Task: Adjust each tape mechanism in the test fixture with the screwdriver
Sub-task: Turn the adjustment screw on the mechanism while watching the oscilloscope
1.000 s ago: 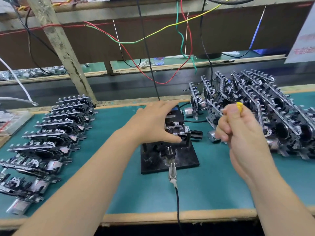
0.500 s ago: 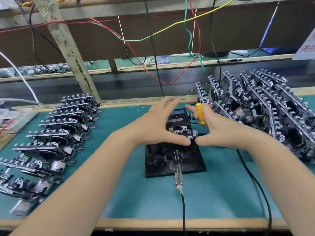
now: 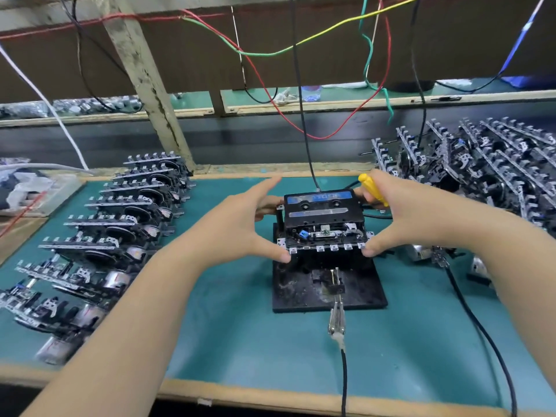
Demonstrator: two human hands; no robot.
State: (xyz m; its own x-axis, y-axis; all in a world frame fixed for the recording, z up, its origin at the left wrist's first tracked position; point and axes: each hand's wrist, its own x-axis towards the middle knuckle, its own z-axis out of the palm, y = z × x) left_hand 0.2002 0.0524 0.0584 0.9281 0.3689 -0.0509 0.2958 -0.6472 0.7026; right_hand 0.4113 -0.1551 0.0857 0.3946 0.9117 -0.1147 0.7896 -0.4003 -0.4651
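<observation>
A tape mechanism [image 3: 323, 239] with a black cassette bearing a blue label sits on the black test fixture [image 3: 301, 293] at the middle of the green mat. My left hand [image 3: 243, 227] holds the mechanism's left side, thumb on the front left corner, fingers behind. My right hand [image 3: 403, 218] has its thumb on the front right corner while its curled fingers hold the yellow screwdriver [image 3: 373, 188] behind the mechanism. The screwdriver's tip is hidden.
A row of tape mechanisms [image 3: 120, 236] lies on the left, and a dense pile of them [image 3: 481, 170] on the right. A metal clip [image 3: 337, 323] with a black cable reaches onto the fixture's front. Coloured wires [image 3: 270, 52] hang overhead. Another black cable [image 3: 481, 332] runs under my right forearm.
My right hand brought the screwdriver from the right to the mechanism and set its thumb on the front right corner. My left hand drew back to the left side, uncovering the cassette.
</observation>
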